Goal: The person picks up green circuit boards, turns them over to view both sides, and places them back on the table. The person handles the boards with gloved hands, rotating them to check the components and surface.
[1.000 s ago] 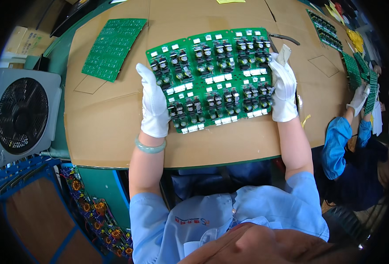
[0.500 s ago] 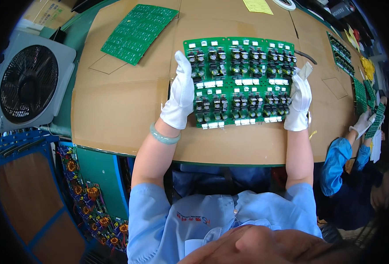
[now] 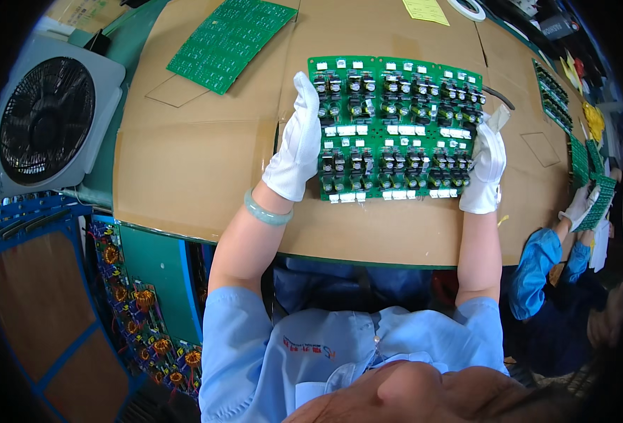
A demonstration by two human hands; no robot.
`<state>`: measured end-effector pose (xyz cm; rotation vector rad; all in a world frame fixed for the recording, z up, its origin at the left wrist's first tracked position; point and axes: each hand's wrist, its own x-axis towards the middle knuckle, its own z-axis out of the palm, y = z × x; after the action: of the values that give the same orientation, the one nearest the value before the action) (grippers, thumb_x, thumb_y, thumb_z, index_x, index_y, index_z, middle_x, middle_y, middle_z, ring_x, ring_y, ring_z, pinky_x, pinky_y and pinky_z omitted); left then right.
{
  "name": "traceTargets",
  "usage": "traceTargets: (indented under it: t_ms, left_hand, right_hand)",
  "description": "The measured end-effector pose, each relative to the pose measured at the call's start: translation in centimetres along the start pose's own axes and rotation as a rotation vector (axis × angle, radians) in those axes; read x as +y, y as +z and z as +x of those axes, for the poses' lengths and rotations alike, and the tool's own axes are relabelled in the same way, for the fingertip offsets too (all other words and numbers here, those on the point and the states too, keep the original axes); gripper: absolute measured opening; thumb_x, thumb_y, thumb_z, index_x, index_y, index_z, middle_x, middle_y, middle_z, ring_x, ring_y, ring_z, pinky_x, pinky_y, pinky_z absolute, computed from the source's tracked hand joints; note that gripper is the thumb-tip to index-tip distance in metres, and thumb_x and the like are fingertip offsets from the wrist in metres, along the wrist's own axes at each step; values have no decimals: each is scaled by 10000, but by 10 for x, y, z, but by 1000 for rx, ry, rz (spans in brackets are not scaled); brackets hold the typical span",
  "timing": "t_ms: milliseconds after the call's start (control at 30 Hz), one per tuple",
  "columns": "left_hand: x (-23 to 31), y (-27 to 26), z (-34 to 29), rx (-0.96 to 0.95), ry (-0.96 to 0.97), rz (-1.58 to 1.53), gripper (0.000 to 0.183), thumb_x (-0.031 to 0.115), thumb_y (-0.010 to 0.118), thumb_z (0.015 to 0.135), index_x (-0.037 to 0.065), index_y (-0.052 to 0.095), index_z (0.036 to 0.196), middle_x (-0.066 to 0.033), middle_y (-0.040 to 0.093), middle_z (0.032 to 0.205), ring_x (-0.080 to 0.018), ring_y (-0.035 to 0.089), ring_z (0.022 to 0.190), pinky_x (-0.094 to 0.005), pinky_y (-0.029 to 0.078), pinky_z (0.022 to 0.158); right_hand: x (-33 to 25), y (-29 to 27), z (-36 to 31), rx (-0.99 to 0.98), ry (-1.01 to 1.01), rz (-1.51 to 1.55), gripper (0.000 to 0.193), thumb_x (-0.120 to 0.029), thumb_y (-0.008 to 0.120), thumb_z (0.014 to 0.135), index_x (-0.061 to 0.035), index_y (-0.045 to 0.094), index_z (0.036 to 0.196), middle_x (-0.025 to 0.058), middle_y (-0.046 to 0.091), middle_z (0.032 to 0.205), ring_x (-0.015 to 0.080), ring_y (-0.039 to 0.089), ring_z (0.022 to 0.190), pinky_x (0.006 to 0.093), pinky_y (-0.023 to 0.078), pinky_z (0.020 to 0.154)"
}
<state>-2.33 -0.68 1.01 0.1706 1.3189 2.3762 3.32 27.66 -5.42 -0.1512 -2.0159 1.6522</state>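
A green circuit board panel lies level in front of me, populated with rows of black parts, round capacitors and white connectors. My left hand, in a white glove, presses along its left edge with fingers straight and together; the thumb is hidden. At the right edge my right hand, also gloved, grips the panel with fingers curled. A small pale flat piece sticks up by the right fingertips; its kind is unclear. Between them the two hands hold the panel over the cardboard-covered table, touching or just above it.
A bare green circuit board lies at the far left of the cardboard. A fan stands left. Beyond the panel are a dark cable, yellow paper and a tape roll. At right, a co-worker's gloved hand holds a board.
Both hands and the panel sit slightly farther right in view, and the surroundings have shifted a little too. The hold on the panel looks the same. The co-worker's board has turned.
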Motion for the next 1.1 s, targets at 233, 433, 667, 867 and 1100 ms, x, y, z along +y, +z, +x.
traceTargets:
  t_ms: [233, 433, 667, 867, 1100]
  left_hand:
    - [-1, -3, 0, -53, 8, -7, 669, 575, 170, 948, 65, 421, 1300, -65, 556, 1204, -145, 591, 1033, -289, 509, 881]
    - [0, -5, 0, -53, 10, 35, 703, 599, 154, 935, 62, 402, 1315, -65, 552, 1209, -145, 581, 1051, -285, 493, 907]
    - [0, -1, -1, -14, -6, -27, 684, 581, 206, 942, 37, 457, 1273, -87, 581, 1170, -186, 608, 1012, -326, 527, 852]
    - [0, -2, -2, -23, 34, 30, 689, 583, 203, 941, 36, 454, 1276, -94, 579, 1173, -190, 609, 1012, -331, 526, 856]
    - [0, -7, -2, -67, 23, 82, 698, 570, 117, 946, 63, 405, 1330, -67, 526, 1253, -148, 538, 1112, -299, 445, 964]
  right_hand:
    - [1, -2, 2, 47, 126, 84, 305, -163, 427, 942, 47, 537, 1135, 81, 592, 1057, 122, 580, 927, 259, 463, 821]
    - [3, -3, 3, 75, 124, 54, 319, -177, 437, 943, 51, 536, 1143, 82, 587, 1077, 128, 574, 948, 272, 457, 845]
    - [28, -15, 1, 18, -118, -274, 335, -175, 450, 939, 63, 521, 1164, 92, 580, 1110, 140, 569, 973, 280, 444, 878]
    - [27, -12, 0, 37, -32, -13, 323, -152, 440, 935, 65, 512, 1164, 101, 573, 1119, 145, 564, 980, 283, 446, 861]
    - [-16, 10, -4, 57, 118, 221, 354, -172, 404, 924, 65, 497, 1170, 110, 592, 1078, 168, 564, 966, 284, 427, 848]
